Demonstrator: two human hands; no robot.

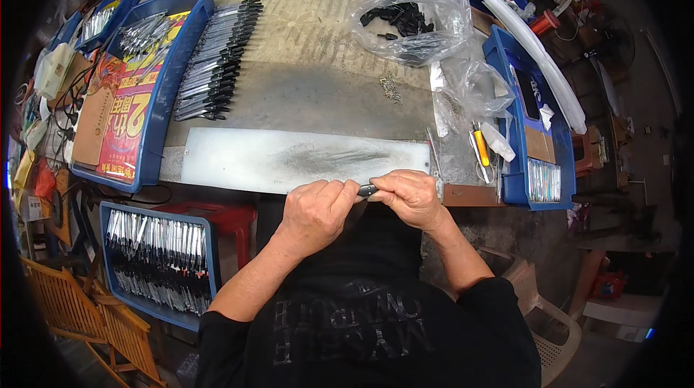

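Both of my hands meet over the near edge of a white board (238, 160) smeared with dark marks. My left hand (318, 213) is closed with the thumb and fingers pinched, and my right hand (409, 199) is closed facing it. Between them sits a pen (367, 191), of which only a short black section shows; the rest is hidden in my fingers. Beyond the board, to the left, a row of clear-barrelled pens with black ends (217, 63) lies side by side. Small metal pieces (390, 89) are scattered on the tabletop farther off.
A clear plastic bag (452, 5) of black parts (405, 19) lies at the far right. Blue trays (199, 9) (560, 196) flank the table. An orange-handled tool (480, 146) lies on the right. Lower left, another blue tray (105, 236) holds many pens beside a red stool (242, 222).
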